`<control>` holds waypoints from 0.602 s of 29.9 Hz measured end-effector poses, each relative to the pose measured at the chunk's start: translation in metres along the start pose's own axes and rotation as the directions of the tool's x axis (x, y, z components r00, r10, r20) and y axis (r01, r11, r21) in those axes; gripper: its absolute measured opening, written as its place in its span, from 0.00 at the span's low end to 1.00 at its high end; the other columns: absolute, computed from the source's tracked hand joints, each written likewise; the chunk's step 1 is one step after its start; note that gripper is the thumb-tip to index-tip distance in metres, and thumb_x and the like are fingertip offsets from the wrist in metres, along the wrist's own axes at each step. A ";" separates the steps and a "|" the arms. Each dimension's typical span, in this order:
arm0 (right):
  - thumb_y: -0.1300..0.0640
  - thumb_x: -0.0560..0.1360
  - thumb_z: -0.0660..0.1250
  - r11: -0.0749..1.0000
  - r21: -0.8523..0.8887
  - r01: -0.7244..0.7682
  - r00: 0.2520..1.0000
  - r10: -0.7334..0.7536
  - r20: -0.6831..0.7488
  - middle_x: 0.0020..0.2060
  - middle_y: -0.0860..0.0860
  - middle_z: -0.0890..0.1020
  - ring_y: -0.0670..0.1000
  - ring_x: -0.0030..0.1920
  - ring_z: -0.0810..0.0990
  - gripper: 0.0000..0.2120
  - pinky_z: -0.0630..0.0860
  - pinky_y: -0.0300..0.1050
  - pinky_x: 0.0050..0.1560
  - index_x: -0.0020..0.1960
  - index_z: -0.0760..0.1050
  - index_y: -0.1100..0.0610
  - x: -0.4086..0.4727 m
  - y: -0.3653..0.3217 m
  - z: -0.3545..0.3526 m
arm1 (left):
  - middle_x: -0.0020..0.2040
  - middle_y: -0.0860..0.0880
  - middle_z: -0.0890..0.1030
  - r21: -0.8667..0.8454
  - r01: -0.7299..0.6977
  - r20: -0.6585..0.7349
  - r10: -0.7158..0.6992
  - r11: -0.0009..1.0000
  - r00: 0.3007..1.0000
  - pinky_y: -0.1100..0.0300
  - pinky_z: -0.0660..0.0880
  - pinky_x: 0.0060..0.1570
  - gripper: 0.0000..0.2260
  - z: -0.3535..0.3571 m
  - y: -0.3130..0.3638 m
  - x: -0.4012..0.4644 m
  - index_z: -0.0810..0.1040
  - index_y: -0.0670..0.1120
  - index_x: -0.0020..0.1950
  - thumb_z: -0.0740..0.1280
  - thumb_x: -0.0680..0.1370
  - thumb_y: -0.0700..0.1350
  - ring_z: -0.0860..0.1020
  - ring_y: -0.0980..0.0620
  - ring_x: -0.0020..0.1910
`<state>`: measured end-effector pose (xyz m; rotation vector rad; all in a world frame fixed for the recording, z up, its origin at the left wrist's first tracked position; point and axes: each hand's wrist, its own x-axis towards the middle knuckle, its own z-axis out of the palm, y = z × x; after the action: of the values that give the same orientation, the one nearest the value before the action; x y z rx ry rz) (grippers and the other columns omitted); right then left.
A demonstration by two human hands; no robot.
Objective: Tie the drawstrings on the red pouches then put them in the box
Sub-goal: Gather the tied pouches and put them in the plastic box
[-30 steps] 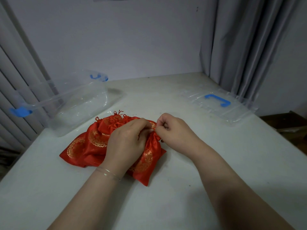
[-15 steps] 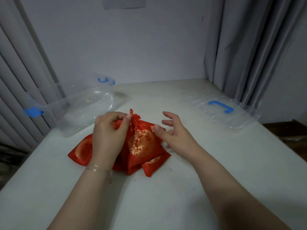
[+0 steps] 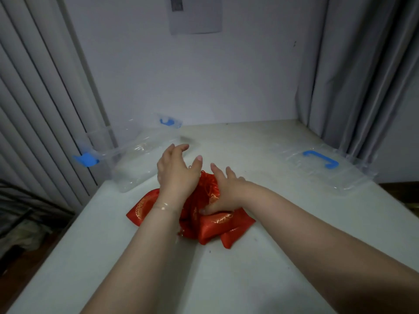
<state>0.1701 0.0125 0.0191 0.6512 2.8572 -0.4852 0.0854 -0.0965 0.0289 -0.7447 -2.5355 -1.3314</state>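
A pile of red pouches (image 3: 218, 227) with gold patterns lies on the white table (image 3: 226, 279) in front of me. One pouch with a gathered top (image 3: 208, 181) stands up in the pile between my hands. My left hand (image 3: 175, 172) hovers over the left side of the pile, fingers spread, holding nothing. My right hand (image 3: 224, 192) lies flat on the right side of the pile with its fingers stretched forward and its thumb pressed on the cloth. The clear box (image 3: 136, 155) with blue latches sits at the far left, just beyond my left hand.
The box's clear lid (image 3: 322, 168) with a blue handle lies flat at the far right of the table. Curtains hang on both sides. A wall stands behind the table, and the table's left edge drops to a dark floor.
My left hand has let go of the pouch's top and opened, moving forward toward the box. My right hand has come down onto the pile. The view has tilted up.
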 end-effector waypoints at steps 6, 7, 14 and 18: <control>0.33 0.62 0.70 0.974 -0.226 -0.016 0.980 0.061 0.191 0.72 0.57 0.64 0.63 0.72 0.59 0.58 0.61 0.57 0.71 0.76 0.34 0.49 0.022 -0.017 -0.001 | 0.76 0.40 0.58 0.467 -0.016 -0.136 0.090 0.884 0.987 0.46 0.48 0.73 0.26 -0.050 -0.030 0.062 0.64 0.45 0.72 0.65 0.77 0.52 0.53 0.40 0.75; 0.35 0.65 0.69 0.968 -0.251 -0.003 0.981 0.052 0.189 0.71 0.56 0.66 0.61 0.71 0.63 0.54 0.61 0.54 0.71 0.76 0.40 0.52 0.019 -0.017 -0.003 | 0.75 0.39 0.59 0.525 0.024 -0.125 0.049 0.851 0.991 0.45 0.48 0.73 0.26 -0.055 -0.037 0.071 0.64 0.44 0.72 0.64 0.78 0.53 0.55 0.39 0.74; 0.49 0.73 0.66 0.996 -0.079 0.030 0.990 -0.019 0.138 0.63 0.56 0.75 0.57 0.60 0.75 0.24 0.71 0.44 0.55 0.67 0.69 0.56 0.010 -0.002 0.001 | 0.57 0.38 0.77 0.699 -0.016 -0.048 0.069 0.715 0.996 0.46 0.63 0.58 0.13 -0.061 -0.072 0.084 0.71 0.42 0.64 0.56 0.82 0.45 0.73 0.38 0.57; 0.55 0.72 0.65 1.000 0.018 -0.001 1.000 0.001 0.000 0.50 0.53 0.81 0.55 0.51 0.79 0.11 0.73 0.42 0.45 0.53 0.77 0.57 0.005 0.015 0.005 | 0.54 0.43 0.81 0.561 -0.092 -0.065 0.155 0.823 0.986 0.50 0.63 0.56 0.15 -0.056 -0.075 0.083 0.75 0.46 0.62 0.58 0.78 0.36 0.76 0.39 0.55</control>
<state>0.1723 0.0258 0.0094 0.6562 2.8559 -0.5113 -0.0282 -0.1487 0.0396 -0.6682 -2.5317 -0.5124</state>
